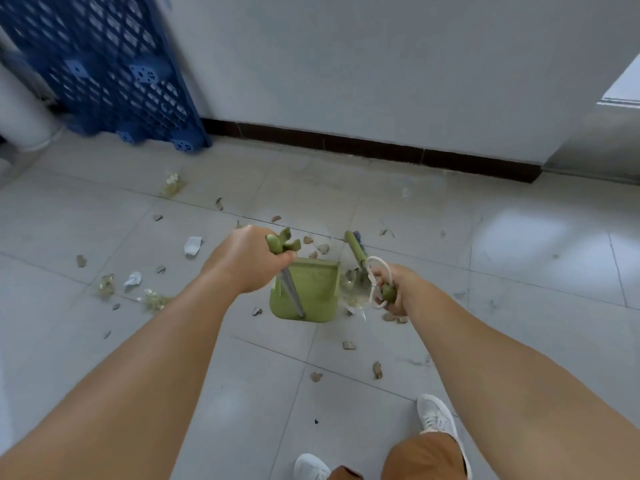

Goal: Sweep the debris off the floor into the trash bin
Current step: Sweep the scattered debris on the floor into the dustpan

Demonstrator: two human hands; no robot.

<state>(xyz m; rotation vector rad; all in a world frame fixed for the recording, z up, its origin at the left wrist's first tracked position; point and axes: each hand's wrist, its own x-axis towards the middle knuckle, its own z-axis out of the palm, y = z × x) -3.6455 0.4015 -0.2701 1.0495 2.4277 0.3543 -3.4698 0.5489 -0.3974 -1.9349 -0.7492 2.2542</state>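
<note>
A green dustpan (306,294) stands on the tiled floor in the middle of the view. My left hand (247,259) is shut on the top of its long handle. My right hand (398,292) is shut on the green broom handle, which has a white cord loop at its end. The broom head (356,247) rests on the floor just right of the dustpan's far edge. Debris lies scattered around: brown scraps (320,248) beyond the pan, white paper bits (193,245) and yellowish clumps (154,301) to the left. More scraps (377,369) lie nearer me. No trash bin is visible.
A blue plastic pallet (114,71) leans on the white wall at the back left, beside a white pipe (20,112). A dark baseboard (374,148) runs along the wall. My white shoes (438,415) stand at the bottom right.
</note>
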